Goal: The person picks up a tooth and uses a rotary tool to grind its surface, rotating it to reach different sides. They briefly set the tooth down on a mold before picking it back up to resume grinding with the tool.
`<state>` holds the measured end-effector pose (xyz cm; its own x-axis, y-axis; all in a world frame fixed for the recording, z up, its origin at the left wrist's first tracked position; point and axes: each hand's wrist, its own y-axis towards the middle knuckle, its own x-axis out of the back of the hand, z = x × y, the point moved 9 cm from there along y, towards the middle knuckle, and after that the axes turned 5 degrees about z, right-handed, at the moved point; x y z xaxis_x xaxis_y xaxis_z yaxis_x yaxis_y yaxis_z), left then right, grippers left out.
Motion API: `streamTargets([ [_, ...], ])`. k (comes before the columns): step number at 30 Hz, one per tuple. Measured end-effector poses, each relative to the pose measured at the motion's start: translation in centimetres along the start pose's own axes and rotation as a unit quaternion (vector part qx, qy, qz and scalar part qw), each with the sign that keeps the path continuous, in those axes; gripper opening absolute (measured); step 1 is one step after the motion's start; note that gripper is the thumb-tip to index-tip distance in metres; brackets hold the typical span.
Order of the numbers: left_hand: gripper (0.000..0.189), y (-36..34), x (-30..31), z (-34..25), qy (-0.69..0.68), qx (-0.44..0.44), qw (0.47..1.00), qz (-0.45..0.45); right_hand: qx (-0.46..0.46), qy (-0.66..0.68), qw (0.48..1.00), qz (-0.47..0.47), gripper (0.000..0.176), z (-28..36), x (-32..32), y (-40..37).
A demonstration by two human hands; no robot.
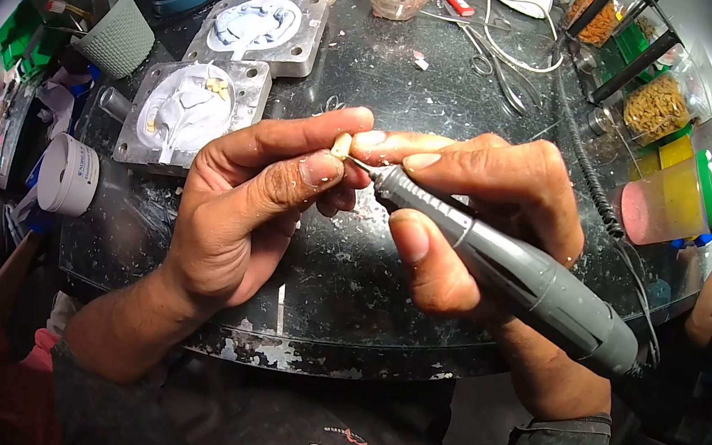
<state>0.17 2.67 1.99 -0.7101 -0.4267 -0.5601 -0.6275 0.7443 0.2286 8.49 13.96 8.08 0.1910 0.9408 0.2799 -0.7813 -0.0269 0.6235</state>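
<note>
Between the thumb and fingers of my left hand (253, 181) is a small cream-coloured tooth (342, 146). My right hand (500, 197) is wrapped round a grey rotary handpiece (521, 278), which slants from the lower right up to the tooth. The thin bur (360, 164) at its front end meets or nearly meets the tooth; exact contact is too small to tell. Behind my left hand lies a metal flask half (257, 81) with white plaster and a few loose teeth (217, 88) on it.
Another metal flask half (309, 37) lies at the back left. A white tub (69, 175) and a ribbed grey pot (118, 34) stand left. Scissors (507, 84) and a coiled cord (593, 188) lie right, near a green-lidded tub (664, 202). Other people are at both sides.
</note>
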Motion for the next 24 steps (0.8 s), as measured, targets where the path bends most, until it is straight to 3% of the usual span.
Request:
streamTargets([
  [24,0.03,-0.01,0.09,0.75,-0.068,0.027,0.997,0.0,0.0,0.009,1.0,0.012,0.031,0.25,0.01,0.22],
])
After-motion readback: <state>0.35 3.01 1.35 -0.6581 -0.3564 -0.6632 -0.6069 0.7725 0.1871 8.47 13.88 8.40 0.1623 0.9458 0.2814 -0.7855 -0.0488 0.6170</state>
